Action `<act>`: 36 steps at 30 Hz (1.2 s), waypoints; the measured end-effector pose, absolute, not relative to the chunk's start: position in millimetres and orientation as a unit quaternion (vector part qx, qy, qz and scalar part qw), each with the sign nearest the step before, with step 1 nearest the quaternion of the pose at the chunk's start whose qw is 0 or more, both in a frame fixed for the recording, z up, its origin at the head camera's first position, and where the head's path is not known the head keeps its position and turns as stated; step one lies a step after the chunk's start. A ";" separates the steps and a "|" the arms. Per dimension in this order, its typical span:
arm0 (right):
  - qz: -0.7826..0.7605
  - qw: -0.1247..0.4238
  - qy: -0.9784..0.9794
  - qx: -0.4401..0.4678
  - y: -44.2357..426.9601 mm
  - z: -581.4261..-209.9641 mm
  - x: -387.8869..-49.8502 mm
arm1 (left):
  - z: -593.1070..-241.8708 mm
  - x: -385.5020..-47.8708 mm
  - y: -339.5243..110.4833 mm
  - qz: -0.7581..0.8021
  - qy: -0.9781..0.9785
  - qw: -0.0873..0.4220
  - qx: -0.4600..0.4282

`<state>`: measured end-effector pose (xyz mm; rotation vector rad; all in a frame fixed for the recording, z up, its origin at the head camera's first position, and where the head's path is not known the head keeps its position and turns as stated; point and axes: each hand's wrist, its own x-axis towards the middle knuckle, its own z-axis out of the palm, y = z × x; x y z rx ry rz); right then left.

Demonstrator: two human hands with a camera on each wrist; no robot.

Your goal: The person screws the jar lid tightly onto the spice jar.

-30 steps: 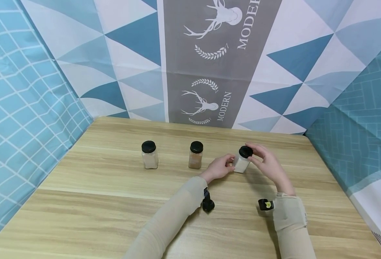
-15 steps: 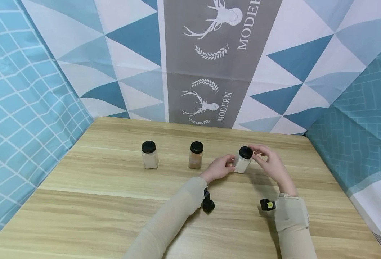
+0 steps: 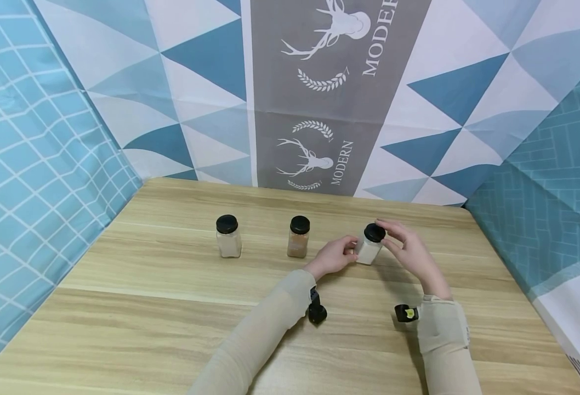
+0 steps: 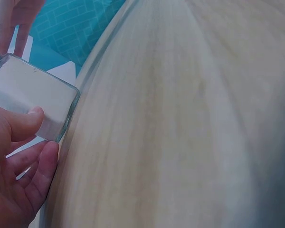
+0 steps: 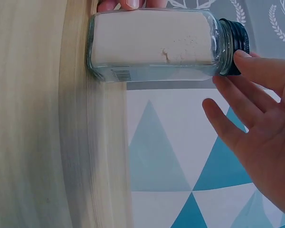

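A square glass jar (image 3: 369,251) of white powder with a black lid (image 3: 375,232) stands on the table at the right of the head view. My left hand (image 3: 333,256) grips its body low down, thumb across one face in the left wrist view. From the other side, my right hand (image 3: 410,253) pinches the lid; the right wrist view has the thumb against the lid's rim (image 5: 241,40), with the lower fingers spread free. The lid sits on the jar's neck.
Left of my hands stand a jar of orange-brown powder (image 3: 297,244) and a jar of pale powder (image 3: 229,243), both black-lidded. A patterned cloth (image 3: 211,99) hangs behind the wooden table (image 3: 137,307), with blue cloth at both sides.
Half a second ago my right fingers were drawn slightly back to the right of the lid; now they are around it again. The left hand and jar stay nearly in place.
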<state>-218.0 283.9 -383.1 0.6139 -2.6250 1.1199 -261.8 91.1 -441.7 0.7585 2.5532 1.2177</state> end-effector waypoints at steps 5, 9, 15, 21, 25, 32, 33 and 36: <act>0.390 0.103 -0.896 0.187 284.4 -380.9 -214.9 | -441.7 -261.5 91.0 0.416 0.866 0.105 0.257; 0.391 0.103 -0.900 0.164 284.5 -379.6 -213.2 | -441.8 -261.0 91.0 0.414 0.867 0.103 0.257; 0.395 0.096 -0.895 0.185 282.7 -380.7 -214.9 | -442.0 -261.8 91.4 0.405 0.871 0.106 0.257; 0.397 0.095 -0.889 0.209 280.2 -382.1 -215.7 | -441.7 -262.7 91.8 0.399 0.871 0.116 0.261; 0.382 0.111 -0.896 0.200 278.7 -380.5 -214.0 | -440.0 -261.2 92.5 0.390 0.878 0.111 0.254; 0.356 0.141 -0.908 0.170 272.9 -378.0 -212.4 | -436.3 -256.0 97.0 0.377 0.894 0.087 0.224; 0.352 0.148 -0.910 0.163 272.3 -378.6 -212.3 | -436.4 -255.2 98.2 0.378 0.896 0.083 0.219; 0.340 0.170 -0.913 0.145 269.6 -380.9 -211.2 | -438.0 -252.6 101.6 0.379 0.900 0.072 0.205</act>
